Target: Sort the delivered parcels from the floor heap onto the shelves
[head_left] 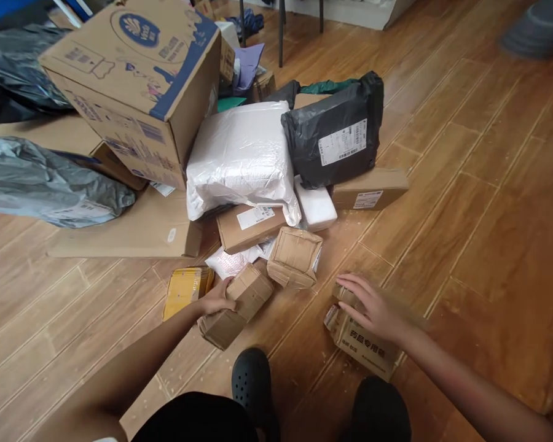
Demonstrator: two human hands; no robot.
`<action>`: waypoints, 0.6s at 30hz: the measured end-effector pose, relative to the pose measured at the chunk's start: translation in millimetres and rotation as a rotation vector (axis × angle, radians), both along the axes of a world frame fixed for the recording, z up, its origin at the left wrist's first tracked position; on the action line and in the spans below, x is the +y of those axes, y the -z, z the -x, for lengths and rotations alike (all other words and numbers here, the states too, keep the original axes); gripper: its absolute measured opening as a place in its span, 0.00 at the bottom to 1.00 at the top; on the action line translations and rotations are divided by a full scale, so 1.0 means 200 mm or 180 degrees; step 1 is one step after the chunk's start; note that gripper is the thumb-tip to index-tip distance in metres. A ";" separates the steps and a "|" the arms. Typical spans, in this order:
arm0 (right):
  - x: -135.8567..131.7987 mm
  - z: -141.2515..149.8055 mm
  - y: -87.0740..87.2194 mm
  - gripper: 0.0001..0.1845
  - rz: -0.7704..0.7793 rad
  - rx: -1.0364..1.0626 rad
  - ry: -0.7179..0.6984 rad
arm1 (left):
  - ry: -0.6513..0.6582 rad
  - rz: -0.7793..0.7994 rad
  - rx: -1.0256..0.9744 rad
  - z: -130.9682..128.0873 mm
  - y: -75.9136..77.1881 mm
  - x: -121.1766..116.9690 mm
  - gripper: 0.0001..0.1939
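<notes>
My left hand is closed on a long brown cardboard box, its thumb across the top and its other fingers partly hidden behind. Beside that wrist lies a yellow padded parcel. My right hand rests over a small brown box with its fingers stretched out and apart. Partly under that hand and forearm is a carton printed with dark characters. Between my hands, a little farther off, sits a taped brown box.
A heap of parcels spreads ahead: a big printed carton, a white wrapped package, a black bag parcel and a grey bag. My dark clog stands on the wooden floor. Chair legs rise behind the heap.
</notes>
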State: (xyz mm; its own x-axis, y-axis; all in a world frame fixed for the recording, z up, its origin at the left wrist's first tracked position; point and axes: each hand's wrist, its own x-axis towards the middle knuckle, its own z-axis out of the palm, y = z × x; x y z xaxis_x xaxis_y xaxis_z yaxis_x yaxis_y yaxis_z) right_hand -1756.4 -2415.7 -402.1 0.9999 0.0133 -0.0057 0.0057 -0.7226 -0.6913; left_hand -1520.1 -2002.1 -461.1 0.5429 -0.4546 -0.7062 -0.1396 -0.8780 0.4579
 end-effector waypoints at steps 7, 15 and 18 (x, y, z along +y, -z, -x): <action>0.19 0.07 0.05 0.25 -0.0267 -0.0016 -0.0436 | 0.0671 0.0101 -0.1289 0.35 0.00 0.02 0.52; 0.39 0.10 0.07 0.21 -0.0540 0.0247 -0.0730 | 0.1606 0.0715 -0.2124 0.51 0.14 0.17 0.23; 0.42 0.10 0.07 0.21 -0.0612 0.0195 -0.0788 | 0.0453 0.0047 -0.2387 0.34 0.13 0.26 0.28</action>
